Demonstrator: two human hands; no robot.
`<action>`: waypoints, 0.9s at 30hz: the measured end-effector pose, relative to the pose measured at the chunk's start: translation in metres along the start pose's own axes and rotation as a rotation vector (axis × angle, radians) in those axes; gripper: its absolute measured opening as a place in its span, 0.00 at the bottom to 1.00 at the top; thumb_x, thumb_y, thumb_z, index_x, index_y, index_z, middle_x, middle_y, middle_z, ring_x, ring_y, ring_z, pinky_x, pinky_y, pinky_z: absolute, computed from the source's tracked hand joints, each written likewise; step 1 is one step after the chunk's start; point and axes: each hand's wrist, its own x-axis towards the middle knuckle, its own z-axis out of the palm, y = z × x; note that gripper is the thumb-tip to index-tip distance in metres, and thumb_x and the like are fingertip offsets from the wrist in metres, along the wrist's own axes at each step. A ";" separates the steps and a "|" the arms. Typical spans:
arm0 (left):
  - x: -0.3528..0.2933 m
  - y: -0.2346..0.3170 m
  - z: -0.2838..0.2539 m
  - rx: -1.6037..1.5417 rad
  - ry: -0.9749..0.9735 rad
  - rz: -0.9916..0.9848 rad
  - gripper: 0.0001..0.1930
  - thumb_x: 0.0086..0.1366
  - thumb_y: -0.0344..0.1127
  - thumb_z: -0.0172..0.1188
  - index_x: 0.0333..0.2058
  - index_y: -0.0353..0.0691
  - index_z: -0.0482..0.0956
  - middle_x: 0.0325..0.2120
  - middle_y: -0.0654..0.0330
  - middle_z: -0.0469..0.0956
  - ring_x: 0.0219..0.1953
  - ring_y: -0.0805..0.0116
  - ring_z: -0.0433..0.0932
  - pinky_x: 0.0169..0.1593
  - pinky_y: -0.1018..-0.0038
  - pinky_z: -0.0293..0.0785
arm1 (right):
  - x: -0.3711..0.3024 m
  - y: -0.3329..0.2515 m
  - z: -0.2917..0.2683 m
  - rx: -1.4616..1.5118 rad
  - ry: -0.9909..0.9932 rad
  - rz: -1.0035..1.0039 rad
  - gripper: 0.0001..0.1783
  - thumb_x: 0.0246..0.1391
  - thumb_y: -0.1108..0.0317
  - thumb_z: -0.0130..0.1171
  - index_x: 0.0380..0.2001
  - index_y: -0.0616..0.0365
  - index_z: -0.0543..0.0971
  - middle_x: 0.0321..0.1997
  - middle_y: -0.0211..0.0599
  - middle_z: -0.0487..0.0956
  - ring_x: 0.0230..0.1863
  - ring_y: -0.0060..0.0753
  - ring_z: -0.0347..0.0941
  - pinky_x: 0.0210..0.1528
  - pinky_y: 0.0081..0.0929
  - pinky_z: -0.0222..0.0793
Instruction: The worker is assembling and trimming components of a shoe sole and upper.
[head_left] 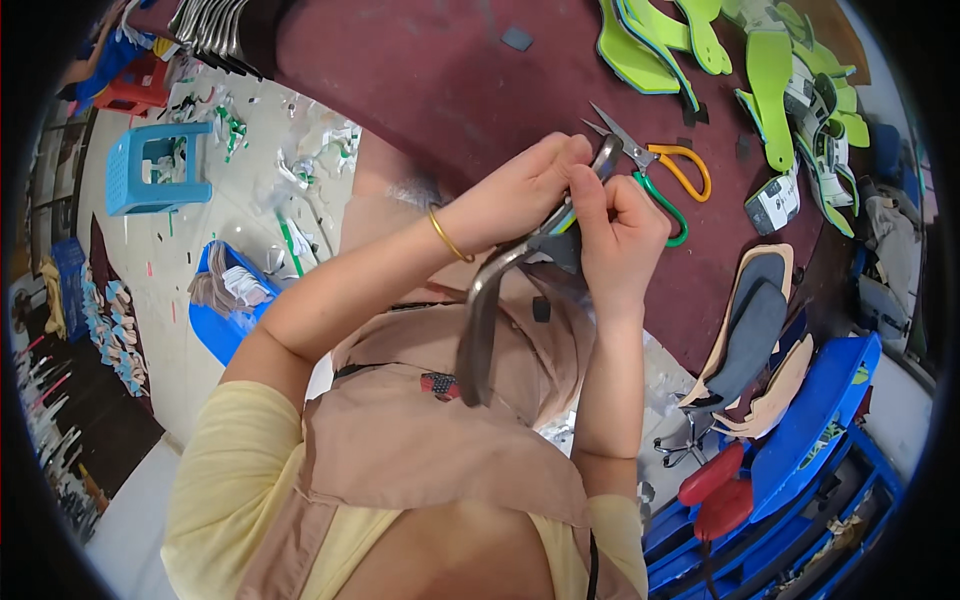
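Note:
In front of my body I hold a dark, curved shoe sole [477, 345] with a shiny edge, its lower end hanging over my apron. Near its upper end my left hand [515, 195] is closed on it, thumb and fingers pinched together. Opposite, my right hand [622, 238] is curled with the thumb pressed down, gripping the same piece. Between the hands shows a grey flap [558, 248] with a bit of lime green; my fingers hide how it joins the sole. Just beyond my hands, scissors [640, 150] with one orange and one green handle lie partly opened on the table.
Lime-green sole pieces [770, 95] and white straps lie at the maroon table's [420, 80] far right. Dark curved soles [215, 30] stand stacked at far left. Beige and grey insoles [752, 320] sit by a blue tray [815, 420]. On the littered floor is a blue stool [125, 170].

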 end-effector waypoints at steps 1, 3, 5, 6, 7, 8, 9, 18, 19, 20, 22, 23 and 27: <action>-0.004 0.007 -0.002 -0.028 -0.037 -0.053 0.23 0.71 0.53 0.40 0.38 0.37 0.71 0.30 0.67 0.68 0.34 0.80 0.62 0.39 0.80 0.64 | -0.001 0.006 0.005 -0.013 0.038 -0.035 0.21 0.50 0.65 0.63 0.13 0.60 0.65 0.13 0.35 0.64 0.17 0.33 0.58 0.21 0.30 0.53; -0.006 0.002 -0.008 -0.066 -0.130 -0.102 0.25 0.70 0.55 0.40 0.38 0.35 0.71 0.29 0.65 0.71 0.32 0.80 0.68 0.38 0.82 0.67 | -0.004 0.010 0.005 -0.056 0.044 -0.051 0.19 0.57 0.61 0.57 0.18 0.61 0.68 0.15 0.33 0.64 0.19 0.28 0.59 0.21 0.29 0.54; -0.013 0.006 -0.007 -0.192 -0.177 -0.079 0.25 0.70 0.54 0.40 0.38 0.34 0.71 0.28 0.63 0.74 0.31 0.78 0.74 0.36 0.82 0.70 | -0.004 -0.001 -0.003 0.494 0.157 0.267 0.20 0.61 0.59 0.52 0.20 0.62 0.69 0.16 0.30 0.64 0.20 0.25 0.59 0.23 0.27 0.56; -0.016 0.008 -0.006 -0.254 -0.201 -0.068 0.25 0.70 0.54 0.40 0.38 0.34 0.72 0.28 0.62 0.75 0.30 0.76 0.76 0.36 0.81 0.72 | -0.003 -0.004 -0.006 0.769 0.213 0.428 0.20 0.62 0.58 0.49 0.22 0.62 0.69 0.16 0.28 0.63 0.21 0.23 0.59 0.25 0.26 0.57; -0.016 0.009 -0.003 -0.230 -0.179 -0.023 0.24 0.70 0.52 0.40 0.39 0.32 0.71 0.28 0.58 0.77 0.28 0.71 0.80 0.33 0.79 0.75 | 0.004 0.008 -0.013 0.655 0.184 0.359 0.20 0.65 0.56 0.43 0.31 0.64 0.72 0.23 0.27 0.67 0.26 0.21 0.63 0.31 0.23 0.62; -0.017 0.009 0.000 -0.217 -0.168 -0.019 0.24 0.70 0.52 0.41 0.39 0.32 0.71 0.27 0.58 0.77 0.28 0.71 0.80 0.32 0.79 0.75 | 0.001 0.012 -0.013 0.561 0.103 0.370 0.19 0.65 0.57 0.43 0.33 0.64 0.72 0.25 0.28 0.68 0.28 0.22 0.64 0.33 0.23 0.62; -0.018 0.009 0.003 -0.203 -0.157 -0.013 0.24 0.70 0.51 0.41 0.39 0.32 0.71 0.26 0.58 0.77 0.27 0.72 0.80 0.32 0.79 0.75 | -0.002 0.013 -0.012 0.467 0.022 0.381 0.18 0.65 0.57 0.43 0.36 0.65 0.72 0.28 0.29 0.69 0.30 0.23 0.65 0.36 0.22 0.63; -0.008 0.020 0.007 -0.317 -0.244 -0.184 0.25 0.70 0.51 0.42 0.36 0.31 0.74 0.23 0.58 0.78 0.23 0.72 0.79 0.29 0.80 0.76 | 0.002 0.010 -0.010 1.340 -0.205 0.436 0.24 0.64 0.57 0.44 0.54 0.64 0.64 0.58 0.44 0.67 0.53 0.31 0.68 0.52 0.26 0.66; -0.006 0.019 0.010 -0.299 -0.261 -0.175 0.25 0.70 0.51 0.42 0.35 0.31 0.75 0.23 0.58 0.79 0.23 0.72 0.79 0.29 0.80 0.76 | 0.004 0.004 -0.014 1.228 -0.242 0.507 0.24 0.64 0.56 0.43 0.52 0.66 0.66 0.56 0.49 0.70 0.55 0.35 0.68 0.53 0.28 0.67; -0.006 0.017 0.009 -0.271 -0.263 -0.174 0.25 0.69 0.52 0.43 0.35 0.31 0.75 0.24 0.58 0.79 0.24 0.72 0.79 0.31 0.80 0.76 | 0.003 0.005 -0.013 1.141 -0.232 0.463 0.23 0.64 0.56 0.43 0.51 0.65 0.67 0.54 0.50 0.72 0.55 0.36 0.68 0.52 0.29 0.68; -0.007 0.009 0.009 -0.219 -0.273 -0.172 0.26 0.68 0.53 0.44 0.35 0.31 0.75 0.26 0.57 0.79 0.27 0.72 0.79 0.33 0.79 0.76 | 0.001 0.011 -0.010 0.959 -0.208 0.376 0.22 0.63 0.56 0.43 0.48 0.65 0.68 0.48 0.52 0.75 0.55 0.39 0.69 0.51 0.32 0.69; -0.004 0.003 0.002 -0.072 -0.317 -0.165 0.23 0.67 0.48 0.51 0.48 0.33 0.67 0.33 0.59 0.78 0.35 0.70 0.79 0.42 0.75 0.75 | 0.000 0.012 -0.011 1.006 -0.136 0.389 0.20 0.63 0.57 0.44 0.46 0.65 0.69 0.45 0.50 0.76 0.52 0.40 0.71 0.49 0.33 0.70; -0.019 -0.004 -0.006 0.264 -0.229 0.372 0.26 0.51 0.34 0.70 0.46 0.33 0.68 0.36 0.57 0.78 0.41 0.68 0.78 0.48 0.73 0.72 | 0.000 0.017 -0.021 1.139 0.146 0.448 0.16 0.63 0.57 0.44 0.37 0.61 0.70 0.32 0.41 0.75 0.35 0.40 0.76 0.41 0.33 0.72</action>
